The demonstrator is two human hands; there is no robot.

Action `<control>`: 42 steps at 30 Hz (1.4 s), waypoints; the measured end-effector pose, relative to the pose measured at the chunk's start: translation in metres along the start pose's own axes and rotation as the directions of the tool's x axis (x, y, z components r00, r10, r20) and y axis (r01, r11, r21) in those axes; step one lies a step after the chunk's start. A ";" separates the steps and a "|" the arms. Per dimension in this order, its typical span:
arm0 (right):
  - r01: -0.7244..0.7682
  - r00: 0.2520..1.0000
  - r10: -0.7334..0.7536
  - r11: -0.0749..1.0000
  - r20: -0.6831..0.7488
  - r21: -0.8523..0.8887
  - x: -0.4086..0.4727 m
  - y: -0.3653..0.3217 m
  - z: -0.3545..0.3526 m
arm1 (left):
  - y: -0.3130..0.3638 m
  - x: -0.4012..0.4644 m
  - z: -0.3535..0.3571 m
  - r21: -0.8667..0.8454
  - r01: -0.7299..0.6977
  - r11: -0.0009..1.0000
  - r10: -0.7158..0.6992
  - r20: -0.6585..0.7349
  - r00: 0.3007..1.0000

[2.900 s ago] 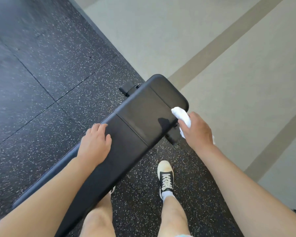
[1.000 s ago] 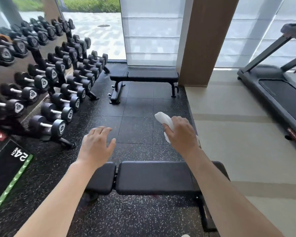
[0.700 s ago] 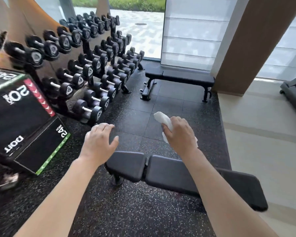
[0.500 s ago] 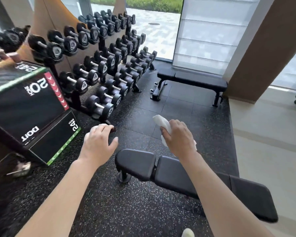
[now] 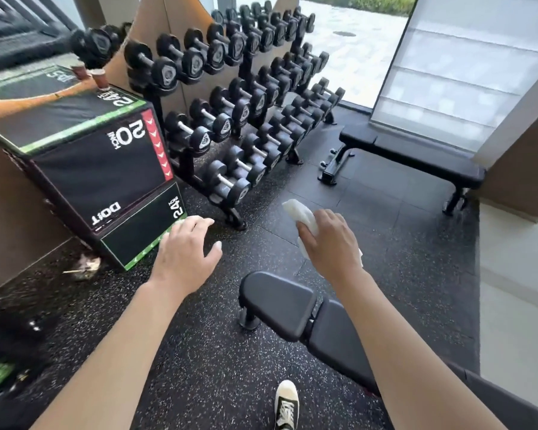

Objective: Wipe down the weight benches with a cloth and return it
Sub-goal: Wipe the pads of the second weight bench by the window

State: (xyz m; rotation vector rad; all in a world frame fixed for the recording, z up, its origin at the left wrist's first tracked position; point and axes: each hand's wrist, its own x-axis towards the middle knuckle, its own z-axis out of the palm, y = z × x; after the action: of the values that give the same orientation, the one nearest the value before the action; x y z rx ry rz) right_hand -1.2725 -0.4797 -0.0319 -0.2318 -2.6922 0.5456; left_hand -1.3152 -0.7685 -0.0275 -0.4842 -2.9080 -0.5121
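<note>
R grip point(image 5: 330, 240) pinches white cloth point(image 5: 302, 212) above near bench point(image 5: 280, 302); L grip point(image 5: 185, 252) spread, empty.

Black speckled rubber floor point(image 5: 401, 259) occupied by near weight bench point(image 5: 280, 305), far weight bench point(image 5: 416, 153) by window, dumbbell rack point(image 5: 239, 119), plyo box point(image 5: 100, 169) at left.

Bright daylight floods in from the window point(image 5: 348, 51); edges bend, left side blurred.
</note>
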 end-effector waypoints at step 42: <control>-0.171 0.977 0.175 0.984 -0.119 0.046 0.354 -0.063 0.184 | -0.164 0.421 0.017 -0.032 -0.255 0.967 0.256 0.030 0.966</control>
State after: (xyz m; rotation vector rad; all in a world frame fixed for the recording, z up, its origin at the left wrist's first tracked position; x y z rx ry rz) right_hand -1.6741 -0.5175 -0.0443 -0.4782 -2.5556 0.6085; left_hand -1.7668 -0.7869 -0.0098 -0.8646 -2.8132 -0.5097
